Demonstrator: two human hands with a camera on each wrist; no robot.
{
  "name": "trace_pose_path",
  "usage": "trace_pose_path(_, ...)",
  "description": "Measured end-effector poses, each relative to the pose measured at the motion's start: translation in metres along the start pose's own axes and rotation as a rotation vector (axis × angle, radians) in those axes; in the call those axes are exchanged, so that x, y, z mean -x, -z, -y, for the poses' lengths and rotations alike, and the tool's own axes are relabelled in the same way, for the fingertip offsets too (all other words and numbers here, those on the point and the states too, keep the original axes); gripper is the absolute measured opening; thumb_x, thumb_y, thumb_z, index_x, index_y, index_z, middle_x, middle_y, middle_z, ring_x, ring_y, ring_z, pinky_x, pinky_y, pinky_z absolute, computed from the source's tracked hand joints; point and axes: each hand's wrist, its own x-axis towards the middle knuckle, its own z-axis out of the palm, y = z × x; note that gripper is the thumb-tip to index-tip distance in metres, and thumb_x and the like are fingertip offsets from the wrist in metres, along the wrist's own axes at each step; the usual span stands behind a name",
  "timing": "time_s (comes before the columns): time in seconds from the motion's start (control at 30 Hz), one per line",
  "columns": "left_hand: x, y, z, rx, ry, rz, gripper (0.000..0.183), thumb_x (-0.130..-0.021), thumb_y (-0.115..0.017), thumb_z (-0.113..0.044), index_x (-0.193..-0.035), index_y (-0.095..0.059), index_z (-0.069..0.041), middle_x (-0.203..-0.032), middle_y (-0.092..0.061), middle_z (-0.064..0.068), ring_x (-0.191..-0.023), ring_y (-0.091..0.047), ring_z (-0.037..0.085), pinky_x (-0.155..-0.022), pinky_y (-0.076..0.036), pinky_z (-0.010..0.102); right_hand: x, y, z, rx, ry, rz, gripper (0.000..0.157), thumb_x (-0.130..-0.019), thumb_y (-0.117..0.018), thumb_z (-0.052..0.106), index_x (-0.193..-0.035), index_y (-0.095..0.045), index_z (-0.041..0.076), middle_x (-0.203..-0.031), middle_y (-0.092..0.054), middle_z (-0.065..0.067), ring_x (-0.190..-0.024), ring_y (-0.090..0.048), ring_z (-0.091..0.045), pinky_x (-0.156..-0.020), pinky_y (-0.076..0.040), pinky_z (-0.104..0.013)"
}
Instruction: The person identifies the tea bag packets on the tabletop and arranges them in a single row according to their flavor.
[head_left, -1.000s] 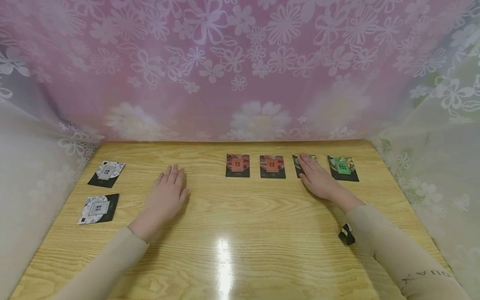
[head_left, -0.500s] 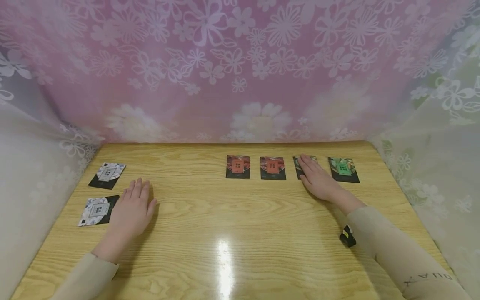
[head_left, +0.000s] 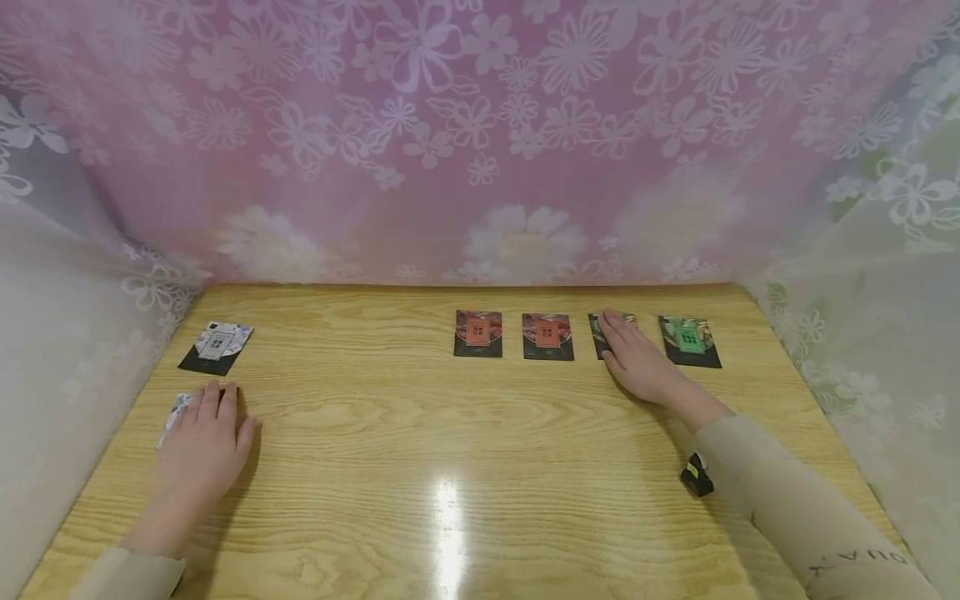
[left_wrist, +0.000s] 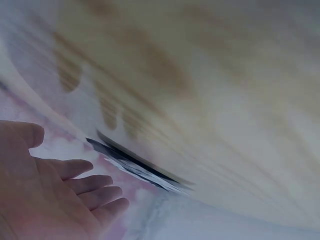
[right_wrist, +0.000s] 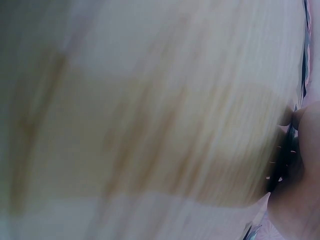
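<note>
My left hand (head_left: 202, 454) is over a white-and-black floral packet (head_left: 172, 412) at the table's left, covering most of it. In the left wrist view the fingers of this hand (left_wrist: 60, 195) are loosely extended, with a gap between them and the tabletop; thin packet edges (left_wrist: 140, 167) show beyond. Above that packet lies a similar floral packet (head_left: 217, 346), untouched. At the right, my right hand (head_left: 637, 362) rests with straight fingers on a dark green packet (head_left: 596, 333), hiding much of it. The right wrist view shows this hand (right_wrist: 305, 165) only at its edge.
Two red-and-black packets (head_left: 478, 333) (head_left: 547, 337) lie left of my right hand, and a green-and-black packet (head_left: 690, 340) lies right of it. A small black object (head_left: 697, 475) sits beside the right sleeve. A flowered curtain (head_left: 480, 167) surrounds the wooden table (head_left: 375, 500).
My left hand has moved left and toward me, from the bare table to over the lower floral packet. My right hand has stayed on the dark green packet.
</note>
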Motion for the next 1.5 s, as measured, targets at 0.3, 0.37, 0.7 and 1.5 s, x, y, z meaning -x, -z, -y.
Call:
trace_pose_path(0.3,0.010,-0.002,0.020,-0.026,0.016,0.042,0.063,-0.112,-0.050,-0.023,-0.149,-0.036,0.026,-0.151,-0.034,0.051,-0.141,-0.033,0.069,-0.118,-0.032,0.077,0.000,-0.001,0.001,-0.008,-0.002,-0.013,0.064,-0.114,-0.042,0.019,-0.165,-0.019,-0.013,-0.173,-0.015,-0.035,-0.161,-0.014,-0.053,-0.131,-0.015,-0.069)
trace_pose_path(0.37,0.011,-0.002,0.022,-0.046,0.013,0.057,0.062,-0.111,-0.049,-0.023,-0.148,-0.037,0.026,-0.150,-0.035,0.052,-0.140,-0.036,0.069,-0.117,-0.034,0.077,0.000,0.000,0.002,-0.002,-0.007,-0.006,0.064,-0.114,-0.042,0.019,-0.165,-0.019,-0.012,-0.173,-0.014,-0.035,-0.161,-0.013,-0.053,-0.131,-0.015,-0.068)
trace_pose_path(0.7,0.013,-0.001,0.023,-0.098,-0.018,0.081,0.058,-0.107,-0.050,-0.014,-0.148,-0.036,0.026,-0.151,-0.036,0.051,-0.138,-0.042,0.066,-0.116,-0.039,0.074,0.000,-0.001,0.000,0.012,-0.020,0.020,0.064,-0.116,-0.039,0.021,-0.166,-0.017,-0.011,-0.174,-0.012,-0.033,-0.162,-0.012,-0.051,-0.132,-0.014,-0.067)
trace_pose_path(1.5,-0.006,-0.007,0.003,0.043,-0.198,0.177,0.063,-0.112,-0.047,-0.017,-0.162,-0.026,0.014,-0.167,-0.027,0.038,-0.155,-0.033,0.054,-0.123,-0.035,0.068,-0.002,-0.006,-0.007,-0.003,-0.001,0.001,0.065,-0.116,-0.037,0.025,-0.167,-0.014,-0.009,-0.175,-0.010,-0.032,-0.163,-0.010,-0.050,-0.133,-0.013,-0.066)
